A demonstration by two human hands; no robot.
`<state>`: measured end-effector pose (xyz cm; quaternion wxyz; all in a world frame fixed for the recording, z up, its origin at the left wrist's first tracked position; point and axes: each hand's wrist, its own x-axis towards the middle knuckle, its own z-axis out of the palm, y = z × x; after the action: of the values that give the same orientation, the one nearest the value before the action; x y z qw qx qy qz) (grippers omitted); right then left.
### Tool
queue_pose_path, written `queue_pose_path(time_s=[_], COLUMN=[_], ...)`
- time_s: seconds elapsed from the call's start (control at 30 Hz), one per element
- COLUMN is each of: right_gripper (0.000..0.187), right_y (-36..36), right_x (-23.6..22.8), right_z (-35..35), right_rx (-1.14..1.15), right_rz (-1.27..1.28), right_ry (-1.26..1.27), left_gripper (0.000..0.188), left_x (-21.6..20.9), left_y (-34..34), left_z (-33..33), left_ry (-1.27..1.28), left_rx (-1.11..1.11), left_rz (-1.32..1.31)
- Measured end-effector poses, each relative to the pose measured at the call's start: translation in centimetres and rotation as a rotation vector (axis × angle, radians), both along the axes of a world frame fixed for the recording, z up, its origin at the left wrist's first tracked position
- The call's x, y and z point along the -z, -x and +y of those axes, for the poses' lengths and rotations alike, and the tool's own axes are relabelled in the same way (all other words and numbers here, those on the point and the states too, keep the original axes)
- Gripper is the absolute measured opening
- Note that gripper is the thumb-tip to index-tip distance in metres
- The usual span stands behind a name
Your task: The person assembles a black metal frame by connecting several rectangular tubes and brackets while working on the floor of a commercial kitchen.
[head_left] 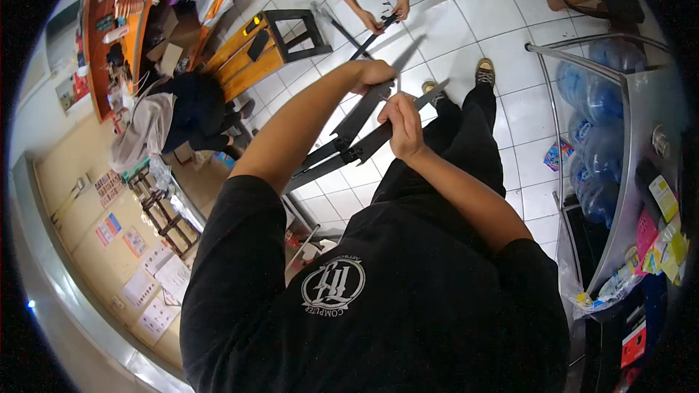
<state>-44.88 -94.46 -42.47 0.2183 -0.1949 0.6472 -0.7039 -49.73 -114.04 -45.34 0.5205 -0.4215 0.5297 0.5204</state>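
Observation:
Long flat dark-grey bars stand in front of me, joined by a black bracket near their lower ends. My left hand is closed at the upper part of one bar, its fingers mostly hidden behind the wrist. Beside it, my right hand is closed on the neighbouring bar, thumb up. Something thin shows near its fingertips, too small to name. Across from me, a person in orange sleeves holds a small black part at the end of a dark bar.
A wooden bench with a black frame stands at left, near orange shelves full of goods. Another person crouches there. At right, a metal rack holds large blue water bottles. White tiles cover the floor.

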Motion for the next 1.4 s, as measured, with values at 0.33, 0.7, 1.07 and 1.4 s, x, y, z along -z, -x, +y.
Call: queue_pose_path(time_s=[0.33,0.7,1.07,1.4], right_gripper=[0.021,0.025,0.027,0.011], right_y=[-0.6,-1.4,0.7,10.2], right_x=[-0.2,0.3,2.0,-5.2], right_z=[-0.8,1.2,2.5,7.2], right_rx=[-0.037,-0.018,-0.06,-0.273], right_rz=[-0.2,-0.064,-0.083,0.315], right_ry=[0.074,-0.014,-0.097,-0.257], left_gripper=[0.025,0.022,0.074,0.063], left_x=[-0.6,2.0,-2.1,-22.0], left_y=[-0.2,-0.5,0.5,-7.7], left_z=[0.6,-2.6,-2.2,-2.8], left_ry=[0.002,0.003,-0.024,0.186], left_rx=[0.039,-0.049,-0.106,0.139], left_rz=[-0.036,0.089,0.12,0.747])
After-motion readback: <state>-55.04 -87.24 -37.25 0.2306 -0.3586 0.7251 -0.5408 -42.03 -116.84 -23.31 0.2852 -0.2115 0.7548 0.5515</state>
